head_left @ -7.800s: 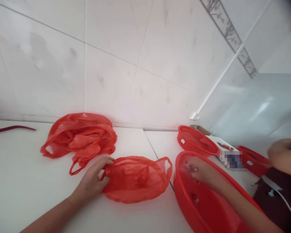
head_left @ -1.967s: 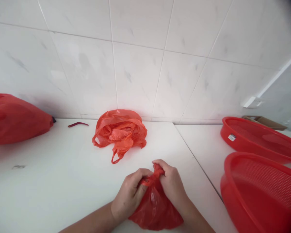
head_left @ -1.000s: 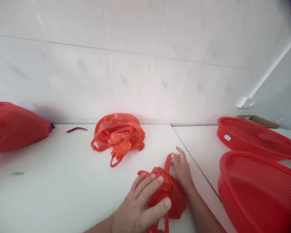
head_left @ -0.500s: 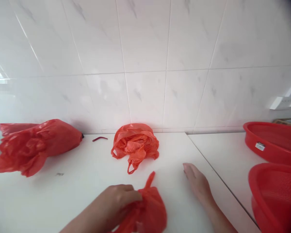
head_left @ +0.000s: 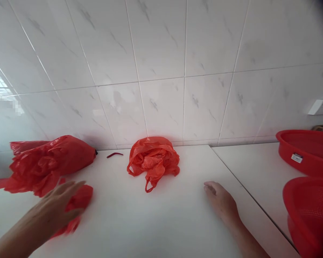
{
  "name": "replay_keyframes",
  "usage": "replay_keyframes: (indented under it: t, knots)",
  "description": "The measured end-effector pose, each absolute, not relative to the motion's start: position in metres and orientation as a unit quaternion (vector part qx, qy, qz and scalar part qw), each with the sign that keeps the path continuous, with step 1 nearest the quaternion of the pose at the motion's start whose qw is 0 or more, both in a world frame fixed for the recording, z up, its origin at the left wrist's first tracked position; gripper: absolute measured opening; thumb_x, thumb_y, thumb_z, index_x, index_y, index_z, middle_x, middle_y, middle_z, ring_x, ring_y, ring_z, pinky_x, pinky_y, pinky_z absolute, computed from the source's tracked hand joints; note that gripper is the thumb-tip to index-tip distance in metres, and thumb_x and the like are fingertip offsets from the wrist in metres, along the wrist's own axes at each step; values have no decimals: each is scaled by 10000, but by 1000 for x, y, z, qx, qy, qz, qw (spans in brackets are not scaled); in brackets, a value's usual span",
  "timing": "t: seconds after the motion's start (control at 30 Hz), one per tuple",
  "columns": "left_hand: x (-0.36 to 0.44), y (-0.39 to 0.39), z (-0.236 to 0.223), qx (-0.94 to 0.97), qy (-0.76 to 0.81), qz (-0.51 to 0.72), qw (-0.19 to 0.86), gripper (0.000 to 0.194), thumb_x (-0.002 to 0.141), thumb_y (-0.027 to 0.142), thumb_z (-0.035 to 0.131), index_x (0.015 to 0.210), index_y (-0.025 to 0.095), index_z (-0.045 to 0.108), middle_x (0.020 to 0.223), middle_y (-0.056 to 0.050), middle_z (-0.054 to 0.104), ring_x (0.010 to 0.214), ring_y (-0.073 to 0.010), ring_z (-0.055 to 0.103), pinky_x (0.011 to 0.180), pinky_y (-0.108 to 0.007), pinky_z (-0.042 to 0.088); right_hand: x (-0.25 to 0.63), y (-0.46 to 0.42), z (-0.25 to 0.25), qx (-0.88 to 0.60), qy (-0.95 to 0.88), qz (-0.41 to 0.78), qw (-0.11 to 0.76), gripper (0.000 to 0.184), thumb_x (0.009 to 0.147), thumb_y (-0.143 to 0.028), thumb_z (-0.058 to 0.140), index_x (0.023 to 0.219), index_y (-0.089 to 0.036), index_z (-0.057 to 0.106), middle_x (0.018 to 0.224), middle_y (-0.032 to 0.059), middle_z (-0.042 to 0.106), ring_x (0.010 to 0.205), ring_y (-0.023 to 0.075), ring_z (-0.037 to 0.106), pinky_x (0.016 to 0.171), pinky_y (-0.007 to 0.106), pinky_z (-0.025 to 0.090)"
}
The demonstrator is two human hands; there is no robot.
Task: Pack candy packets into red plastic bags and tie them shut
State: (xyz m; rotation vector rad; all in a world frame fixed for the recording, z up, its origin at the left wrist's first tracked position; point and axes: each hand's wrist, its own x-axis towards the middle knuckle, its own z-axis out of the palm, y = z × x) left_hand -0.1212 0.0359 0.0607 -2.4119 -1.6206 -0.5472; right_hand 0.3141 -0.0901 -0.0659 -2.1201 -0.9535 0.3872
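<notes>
My left hand (head_left: pixel 61 206) is at the left of the table with its fingers spread over a crumpled red plastic bag (head_left: pixel 83 197), slightly blurred. The hand hides part of that bag, and the fingers do not close round it. Loosely curled and holding nothing, my right hand (head_left: pixel 222 200) rests on the white tabletop at the right. Between the hands and further back lies another red plastic bag (head_left: pixel 153 161), bunched up with a handle loop towards me. A larger bundle of red plastic bags (head_left: pixel 54 161) lies just beyond my left hand.
A thin dark red strip or handle (head_left: pixel 115 154) lies near the tiled wall (head_left: pixel 161 104). Two red plastic baskets, a farther one (head_left: pixel 290 152) with a label and a nearer one (head_left: pixel 293 215), stand at the right, past a seam in the white table (head_left: pixel 150 225).
My left hand has carried the crumpled bag from the front middle to the left, and its fingers have opened. The right hand has stayed nearly in place. The view has shifted slightly.
</notes>
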Motion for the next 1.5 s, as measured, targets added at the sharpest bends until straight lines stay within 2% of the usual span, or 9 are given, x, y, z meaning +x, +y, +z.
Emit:
replay_keyframes:
  t: [0.2,0.37,0.53,0.63,0.8,0.93,1.07,1.2,1.5]
  knots:
    - [-36,50,28,-929,-339,-131,-62,664,780,318,614,1390,376,360,1481,-35,375,1255,-282,473,970,-394,446,312,-91,-61,-827,-378,163,383,331,848,-400,397,1044,-238,609,1103,32,646,982,203,594,786,308,455]
    - [47,57,4,-895,-353,-223,-155,582,757,301,624,1318,326,472,1391,-53,481,1238,-302,467,947,-428,428,311,-92,-59,-822,-389,158,385,298,841,-371,401,994,-235,618,1048,25,659,934,197,607,775,310,458]
    - [87,81,-12,-829,-411,-311,-219,80,692,235,638,765,214,665,789,-42,663,766,-258,611,645,-333,427,312,-93,-60,-812,-398,155,398,261,844,-367,409,949,-242,612,1009,20,660,902,200,606,757,324,457]
    - [97,81,-13,-791,-424,-362,-251,173,794,294,535,658,195,579,583,4,543,583,-187,544,558,-287,392,312,-91,-61,-806,-390,162,414,248,846,-370,421,946,-244,610,1000,22,659,884,208,603,754,339,454]
    - [103,61,-21,-728,-387,-437,-360,286,899,398,398,1019,188,551,869,-38,643,754,-177,611,665,-283,487,297,-84,-63,-753,-396,173,496,232,864,-389,434,902,-239,608,925,25,660,833,204,601,753,334,448]
    - [105,43,-35,-712,-320,-428,-456,162,840,302,529,914,184,611,911,-57,671,808,-198,632,706,-305,510,273,-82,-63,-679,-444,262,522,363,878,-517,421,946,-207,598,815,40,646,751,203,605,714,326,458]
    - [109,25,-35,-854,-162,-343,-356,165,750,110,584,815,216,692,1159,-72,630,1131,-249,533,944,-357,439,259,-81,-64,-609,-446,342,560,482,889,-514,411,1261,-213,470,1031,67,650,884,206,623,797,333,472]
    - [111,19,-32,-922,-36,-237,-302,208,765,242,652,970,213,666,1036,-75,662,936,-207,611,833,-306,503,259,-74,-66,-631,-402,329,576,589,778,-330,587,1331,-220,416,1319,78,524,1195,235,500,975,354,409]
    - [128,98,-62,-905,-243,-344,-55,354,819,183,546,1173,178,549,1227,-161,562,1174,-335,496,929,-557,431,276,-82,-49,-508,-315,474,646,225,730,-174,507,915,-204,631,816,7,652,750,167,594,684,264,464]
